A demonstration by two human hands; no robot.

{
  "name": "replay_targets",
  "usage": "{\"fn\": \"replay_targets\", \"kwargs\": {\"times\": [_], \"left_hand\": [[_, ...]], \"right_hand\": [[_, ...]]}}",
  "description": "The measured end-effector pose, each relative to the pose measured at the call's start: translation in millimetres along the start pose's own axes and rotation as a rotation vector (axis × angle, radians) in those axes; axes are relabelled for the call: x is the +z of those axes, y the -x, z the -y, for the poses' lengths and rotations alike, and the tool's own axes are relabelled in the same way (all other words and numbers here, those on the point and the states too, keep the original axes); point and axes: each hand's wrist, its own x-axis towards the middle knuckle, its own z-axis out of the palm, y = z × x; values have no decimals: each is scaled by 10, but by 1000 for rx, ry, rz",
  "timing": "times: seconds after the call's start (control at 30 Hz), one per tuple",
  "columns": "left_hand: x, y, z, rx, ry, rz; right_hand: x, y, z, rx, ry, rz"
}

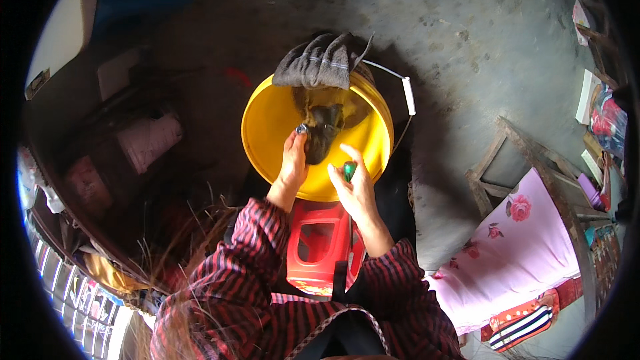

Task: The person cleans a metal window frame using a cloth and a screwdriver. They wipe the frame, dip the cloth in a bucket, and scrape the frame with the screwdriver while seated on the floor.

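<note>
Over the mouth of a yellow plastic bucket (257, 145), my left hand (292, 162) pinches a small shiny metallic piece (301, 129) at its fingertips. Right beside those fingers is a dark, crumpled-looking thing (322, 130); whether I hold it too is unclear. My right hand (359, 185) grips a green tool handle (349, 171), perhaps a screwdriver's, with the index finger stretched out. The rest of that tool is hidden. A grey cloth (320, 62) with pale stripes hangs over the bucket's far rim.
Nearer my body, a red plastic stool (312, 270) stands by the bucket. The bucket's wire handle with a white grip (409, 96) sticks out to the right. A wooden frame (540, 155) and pink floral cloth (510, 245) lie farther right. At left stands a pale pink container (150, 140).
</note>
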Motion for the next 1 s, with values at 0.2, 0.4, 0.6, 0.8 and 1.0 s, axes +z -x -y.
{"fn": "replay_targets", "kwargs": {"times": [0.2,0.4,0.6,0.8,1.0], "left_hand": [[15,859,-577,-66,186,135],[66,543,-697,-117,9,129],[255,488,-568,-241,298,462],[399,340,-499,43,302,95],[367,544,-583,65,261,164]], "right_hand": [[178,59,129,-244,-2,78],[268,112,102,-339,82,44],[263,62,19,69,-270,126],[195,40,118,-189,128,-147],[289,31,68,-379,375,-108]]}}
